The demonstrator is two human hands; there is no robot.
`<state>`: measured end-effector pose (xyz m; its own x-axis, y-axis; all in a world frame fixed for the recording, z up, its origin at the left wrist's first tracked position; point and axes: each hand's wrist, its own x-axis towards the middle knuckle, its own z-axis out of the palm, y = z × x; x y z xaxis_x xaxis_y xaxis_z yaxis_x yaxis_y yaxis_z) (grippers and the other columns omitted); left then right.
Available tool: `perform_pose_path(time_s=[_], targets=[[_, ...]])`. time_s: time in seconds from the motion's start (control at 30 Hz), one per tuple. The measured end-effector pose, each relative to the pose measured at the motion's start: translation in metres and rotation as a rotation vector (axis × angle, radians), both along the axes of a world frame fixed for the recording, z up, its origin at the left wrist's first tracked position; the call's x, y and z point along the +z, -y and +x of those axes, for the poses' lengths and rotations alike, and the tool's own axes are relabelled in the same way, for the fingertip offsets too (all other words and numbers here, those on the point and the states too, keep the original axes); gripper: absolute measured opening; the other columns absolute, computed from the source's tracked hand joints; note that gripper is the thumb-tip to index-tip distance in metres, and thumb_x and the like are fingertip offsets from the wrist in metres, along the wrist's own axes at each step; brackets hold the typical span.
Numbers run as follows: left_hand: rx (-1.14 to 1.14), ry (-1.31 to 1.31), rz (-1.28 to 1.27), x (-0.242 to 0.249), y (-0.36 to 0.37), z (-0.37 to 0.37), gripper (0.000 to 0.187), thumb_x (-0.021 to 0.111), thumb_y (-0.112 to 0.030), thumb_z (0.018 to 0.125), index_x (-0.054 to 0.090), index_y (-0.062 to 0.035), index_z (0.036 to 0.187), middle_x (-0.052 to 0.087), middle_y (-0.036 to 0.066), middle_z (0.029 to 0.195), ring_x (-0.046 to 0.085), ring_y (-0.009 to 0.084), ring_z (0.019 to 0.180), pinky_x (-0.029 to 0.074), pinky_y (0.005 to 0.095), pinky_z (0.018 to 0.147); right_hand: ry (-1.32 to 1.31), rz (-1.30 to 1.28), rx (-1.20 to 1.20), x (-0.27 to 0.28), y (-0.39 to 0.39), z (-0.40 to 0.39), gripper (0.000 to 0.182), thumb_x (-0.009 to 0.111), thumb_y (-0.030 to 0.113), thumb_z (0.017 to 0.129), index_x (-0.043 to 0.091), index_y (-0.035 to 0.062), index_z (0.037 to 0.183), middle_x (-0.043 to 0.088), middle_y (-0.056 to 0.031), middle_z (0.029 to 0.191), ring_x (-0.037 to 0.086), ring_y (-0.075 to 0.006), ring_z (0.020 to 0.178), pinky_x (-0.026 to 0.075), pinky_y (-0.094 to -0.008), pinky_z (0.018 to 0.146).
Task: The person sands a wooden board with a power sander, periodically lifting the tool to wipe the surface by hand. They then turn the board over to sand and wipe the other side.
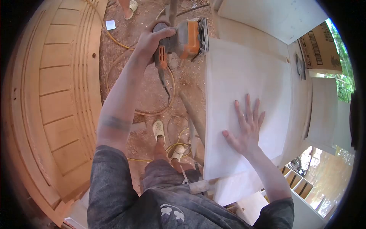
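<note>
My left hand (152,41) is wrapped around an orange and grey power sander (187,39), held out at the far end of a white panel (232,80). The sander is turned sideways, its flat pad facing right, right at the panel's left edge. A cord runs down from the handle's lower end. On the panel's face my right hand (246,131) lies flat, fingers spread, with nothing in it.
Wooden panelled door (57,95) stands along the left. Yellow hose (152,113) loops over the dusty floor (143,91), near wooden poles (192,116). Another white board (270,17) and a cardboard box (320,49) are at far right. Another person's foot (131,9) shows at the top.
</note>
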<state>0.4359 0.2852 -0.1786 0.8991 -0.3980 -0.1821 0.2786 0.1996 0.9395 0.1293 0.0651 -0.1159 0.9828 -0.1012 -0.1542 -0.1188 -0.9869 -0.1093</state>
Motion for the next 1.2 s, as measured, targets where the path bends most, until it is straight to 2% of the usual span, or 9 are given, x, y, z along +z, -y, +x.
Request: perform_pose_path(time_s=[0.1, 0.2, 0.37, 0.57, 0.67, 0.77, 0.83, 1.03, 1.2], targets=[[-0.005, 0.034, 0.033, -0.003, -0.007, -0.029, 0.050, 0.078, -0.024, 0.075, 0.058, -0.0027, 0.116, 0.062, 0.009, 0.099, 0.063, 0.0179, 0.086, 0.054, 0.0326, 0.072, 0.014, -0.032, 0.007, -0.003, 0.001, 0.000, 0.097, 0.073, 0.051, 0.072, 0.028, 0.0280, 0.154, 0.011, -0.0102, 0.163, 0.002, -0.0457, 0.148, 0.007, -0.0752, 0.107], [0.011, 0.055, 0.044, -0.002, -0.020, -0.082, 0.052, 0.080, -0.024, 0.072, 0.059, -0.0030, 0.114, 0.063, 0.008, 0.098, 0.062, 0.0170, 0.088, 0.052, 0.0318, 0.076, 0.023, -0.087, 0.011, -0.007, 0.000, -0.003, 0.094, 0.070, 0.053, 0.075, 0.025, 0.0287, 0.155, 0.011, -0.0095, 0.163, 0.004, -0.0464, 0.147, 0.008, -0.0753, 0.107], [-0.015, 0.013, 0.089, -0.008, -0.052, -0.192, 0.053, 0.084, -0.028, 0.068, 0.059, -0.0072, 0.110, 0.061, 0.003, 0.095, 0.058, 0.0127, 0.086, 0.048, 0.0281, 0.075, 0.063, -0.141, 0.014, -0.012, -0.001, -0.005, 0.089, 0.063, 0.059, 0.081, 0.023, 0.0300, 0.155, 0.011, -0.0079, 0.163, 0.006, -0.0471, 0.147, 0.010, -0.0757, 0.106], [-0.048, -0.004, 0.098, -0.003, -0.086, -0.318, 0.055, 0.085, -0.037, 0.070, 0.059, -0.0078, 0.109, 0.061, 0.002, 0.094, 0.056, 0.0104, 0.089, 0.046, 0.0271, 0.079, 0.088, -0.158, 0.009, -0.017, 0.001, -0.008, 0.088, 0.057, 0.065, 0.082, 0.023, 0.0298, 0.155, 0.011, -0.0077, 0.163, 0.007, -0.0475, 0.146, 0.011, -0.0761, 0.106], [-0.053, -0.121, 0.115, 0.010, -0.096, -0.349, 0.047, 0.082, -0.028, 0.073, 0.058, -0.0068, 0.108, 0.060, 0.002, 0.091, 0.056, 0.0113, 0.088, 0.046, 0.0286, 0.080, 0.083, -0.138, 0.017, -0.017, 0.001, -0.003, 0.088, 0.055, 0.066, 0.083, 0.023, 0.0289, 0.155, 0.010, -0.0090, 0.163, 0.006, -0.0476, 0.146, 0.011, -0.0764, 0.106], [-0.050, -0.179, 0.090, 0.013, -0.094, -0.339, 0.045, 0.082, -0.024, 0.073, 0.059, -0.0063, 0.107, 0.060, 0.002, 0.092, 0.056, 0.0111, 0.089, 0.046, 0.0288, 0.080, 0.072, -0.136, 0.026, -0.015, 0.002, -0.005, 0.088, 0.054, 0.066, 0.083, 0.023, 0.0275, 0.155, 0.010, -0.0108, 0.163, 0.006, -0.0476, 0.146, 0.011, -0.0765, 0.105], [-0.037, -0.109, 0.079, 0.009, -0.084, -0.307, 0.046, 0.081, -0.025, 0.072, 0.059, -0.0062, 0.108, 0.061, 0.003, 0.092, 0.056, 0.0107, 0.088, 0.046, 0.0282, 0.080, 0.060, -0.114, 0.029, -0.014, 0.001, -0.004, 0.087, 0.053, 0.067, 0.084, 0.024, 0.0264, 0.155, 0.009, -0.0120, 0.163, 0.006, -0.0477, 0.146, 0.011, -0.0764, 0.105], [0.007, 0.059, 0.055, -0.022, -0.040, -0.154, 0.050, 0.081, -0.025, 0.069, 0.060, -0.0055, 0.110, 0.062, 0.003, 0.090, 0.058, 0.0116, 0.083, 0.049, 0.0283, 0.075, 0.061, -0.082, 0.060, -0.011, 0.003, -0.001, 0.088, 0.049, 0.072, 0.083, 0.027, 0.0242, 0.154, 0.012, -0.0138, 0.162, 0.007, -0.0483, 0.146, 0.011, -0.0760, 0.104], [0.020, 0.155, 0.028, -0.038, -0.009, -0.038, 0.048, 0.079, -0.024, 0.073, 0.060, -0.0031, 0.112, 0.064, 0.006, 0.095, 0.063, 0.0147, 0.084, 0.051, 0.0278, 0.075, 0.064, -0.065, 0.055, -0.012, 0.005, 0.000, 0.090, 0.050, 0.073, 0.082, 0.029, 0.0237, 0.154, 0.014, -0.0139, 0.162, 0.007, -0.0478, 0.147, 0.011, -0.0763, 0.104]])
